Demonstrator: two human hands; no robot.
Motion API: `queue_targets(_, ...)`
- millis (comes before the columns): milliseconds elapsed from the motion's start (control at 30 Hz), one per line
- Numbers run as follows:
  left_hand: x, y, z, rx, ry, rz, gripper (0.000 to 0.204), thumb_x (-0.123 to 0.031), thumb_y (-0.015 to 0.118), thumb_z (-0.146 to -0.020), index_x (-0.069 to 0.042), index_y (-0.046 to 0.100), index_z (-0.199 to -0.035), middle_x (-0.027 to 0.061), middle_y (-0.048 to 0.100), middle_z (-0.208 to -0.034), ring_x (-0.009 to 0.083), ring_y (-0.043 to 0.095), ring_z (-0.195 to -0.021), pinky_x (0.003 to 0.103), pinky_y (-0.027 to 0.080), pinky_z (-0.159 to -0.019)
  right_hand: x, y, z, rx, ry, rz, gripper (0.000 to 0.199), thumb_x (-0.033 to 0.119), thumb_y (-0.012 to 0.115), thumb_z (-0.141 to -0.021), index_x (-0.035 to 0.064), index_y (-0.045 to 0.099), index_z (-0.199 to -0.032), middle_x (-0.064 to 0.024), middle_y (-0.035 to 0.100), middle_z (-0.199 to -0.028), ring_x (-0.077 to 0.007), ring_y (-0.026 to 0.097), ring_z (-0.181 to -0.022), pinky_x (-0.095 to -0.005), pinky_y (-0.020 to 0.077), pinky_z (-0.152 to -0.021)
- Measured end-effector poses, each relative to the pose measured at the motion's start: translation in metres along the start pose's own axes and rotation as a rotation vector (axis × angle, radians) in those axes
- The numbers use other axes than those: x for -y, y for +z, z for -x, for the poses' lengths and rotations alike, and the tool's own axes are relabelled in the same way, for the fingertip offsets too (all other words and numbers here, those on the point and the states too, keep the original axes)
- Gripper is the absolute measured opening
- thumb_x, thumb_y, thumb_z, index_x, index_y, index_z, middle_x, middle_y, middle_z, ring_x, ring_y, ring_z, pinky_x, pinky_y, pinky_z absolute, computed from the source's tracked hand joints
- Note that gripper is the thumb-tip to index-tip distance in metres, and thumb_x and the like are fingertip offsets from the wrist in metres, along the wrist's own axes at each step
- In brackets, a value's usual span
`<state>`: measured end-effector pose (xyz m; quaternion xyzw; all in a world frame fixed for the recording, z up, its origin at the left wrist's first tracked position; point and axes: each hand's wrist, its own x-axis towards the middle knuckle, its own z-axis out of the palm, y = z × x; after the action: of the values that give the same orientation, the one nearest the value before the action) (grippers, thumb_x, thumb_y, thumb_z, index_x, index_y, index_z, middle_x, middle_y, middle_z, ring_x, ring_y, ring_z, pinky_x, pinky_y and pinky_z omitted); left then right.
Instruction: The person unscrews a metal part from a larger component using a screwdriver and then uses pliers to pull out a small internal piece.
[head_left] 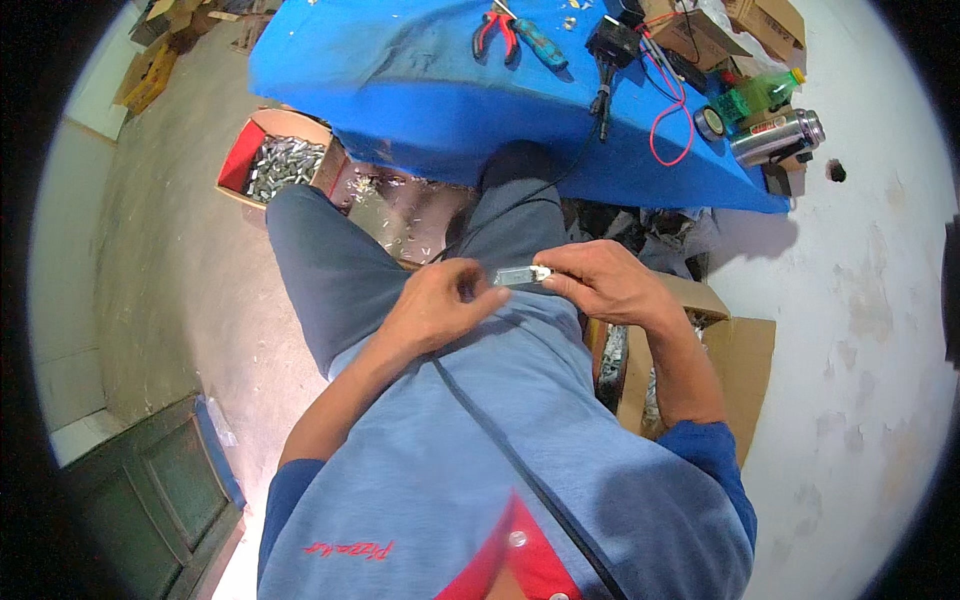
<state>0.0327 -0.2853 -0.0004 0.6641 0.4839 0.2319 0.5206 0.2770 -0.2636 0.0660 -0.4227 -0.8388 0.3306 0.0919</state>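
Observation:
Above my lap, my right hand (610,283) pinches the white end of a small, flat, silvery metal piece (515,276) between thumb and fingertips. The piece lies nearly level and points toward my left hand (440,303). That hand is right by its free end, thumb and forefinger bent with a gap between them. Its fingertips are slightly blurred, and I see no firm grip on the piece. The kind of part is too small to make out.
Ahead stands a blue-covered table (420,110) with red-handled pliers (494,38), a teal-handled tool (541,45), a black adapter (612,42), a bottle (765,92) and a steel flask (775,138). A box of metal parts (285,168) is at left, an open carton (740,370) at right.

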Motion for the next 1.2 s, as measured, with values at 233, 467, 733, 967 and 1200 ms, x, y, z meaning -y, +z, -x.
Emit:
queue_targets(233, -0.012, -0.006, -0.001, 0.074, 0.091, -0.155, 0.044, -0.042, 0.077, -0.076, 0.0, 0.066, -0.086, 0.0143, 0.062, -0.077, 0.0269, 0.06, -0.072, 0.039, 0.048, -0.065, 0.006, -0.005, 0.001, 0.216, 0.001, 0.029, 0.026, 0.029, 0.053, -0.095, 0.0064, 0.064, -0.104, -0.0183, 0.065, -0.088, -0.0403, 0.061, -0.086, -0.0484, 0.0465, -0.071)
queue_targets(467, -0.014, 0.006, -0.005, 0.039, 0.246, -0.233, 0.031, -0.028, 0.069, -0.087, 0.002, 0.063, -0.09, 0.023, 0.064, -0.08, 0.0376, 0.063, -0.076, 0.045, 0.048, -0.064, 0.011, 0.01, -0.016, 0.099, -0.096, 0.125, 0.02, 0.026, 0.057, -0.094, 0.007, 0.06, -0.099, -0.0152, 0.063, -0.083, -0.0377, 0.062, -0.08, -0.0473, 0.0476, -0.068)
queue_targets(733, -0.015, 0.002, -0.001, 0.036, -0.004, -0.154, 0.04, -0.037, 0.068, -0.09, 0.003, 0.064, -0.094, 0.0205, 0.062, -0.069, 0.0334, 0.063, -0.064, 0.043, 0.047, -0.059, 0.007, 0.023, -0.022, -0.095, -0.198, 0.343, 0.022, 0.022, 0.066, -0.087, 0.0072, 0.06, -0.103, -0.0101, 0.058, -0.077, -0.0303, 0.062, -0.073, -0.042, 0.0481, -0.061)
queue_targets(967, -0.016, 0.0, -0.003, 0.16, 0.085, -0.171, 0.052, -0.048, 0.062, -0.091, 0.003, 0.067, -0.099, 0.0227, 0.063, -0.071, 0.0358, 0.062, -0.065, 0.044, 0.047, -0.06, 0.002, 0.015, -0.019, 0.037, -0.265, 0.342, 0.02, 0.021, 0.065, -0.088, 0.0074, 0.06, -0.102, -0.0102, 0.056, -0.079, -0.0307, 0.061, -0.074, -0.0422, 0.0485, -0.064)
queue_targets(1200, -0.015, 0.006, -0.002, 0.1, 0.146, -0.124, 0.037, -0.034, 0.069, -0.088, 0.003, 0.067, -0.095, 0.0233, 0.063, -0.072, 0.0363, 0.063, -0.066, 0.044, 0.048, -0.062, 0.008, 0.001, -0.024, 0.143, -0.252, 0.287, 0.019, 0.02, 0.063, -0.089, 0.0067, 0.06, -0.102, -0.0107, 0.056, -0.08, -0.0328, 0.061, -0.077, -0.0425, 0.0488, -0.066)
